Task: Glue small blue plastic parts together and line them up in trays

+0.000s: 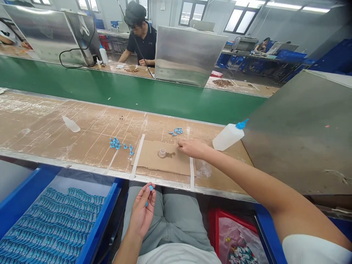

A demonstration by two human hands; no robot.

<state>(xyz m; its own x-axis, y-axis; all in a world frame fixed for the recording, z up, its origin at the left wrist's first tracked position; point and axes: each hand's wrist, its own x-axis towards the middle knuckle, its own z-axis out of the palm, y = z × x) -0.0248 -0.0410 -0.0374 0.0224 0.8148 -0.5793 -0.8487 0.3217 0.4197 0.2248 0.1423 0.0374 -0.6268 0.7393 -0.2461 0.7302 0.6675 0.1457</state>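
Note:
Palm up over my lap, my left hand [143, 211] is closed around small blue pieces; one blue piece [151, 187] shows at the fingertips and another [146, 204] lower in the palm. My right hand [192, 148] stretches over the right side of a cardboard sheet [151, 165], its fingers pinched together. Whatever is between those fingertips is too small to make out. Just beyond them lies a small pile of blue-and-white pieces [178, 130]. A small clear cup [162, 152] stands on the cardboard beside brown spots. Several blue pieces [114, 143] stand on the table to the left.
A white bottle with a blue nozzle [228, 136] leans beside a metal box [299, 135] at right. A blue tray [110, 205] holds rows of blue pieces. Behind the table runs a green belt [121, 90]; a person [141, 40] works across it. A red bin [215, 234] is below.

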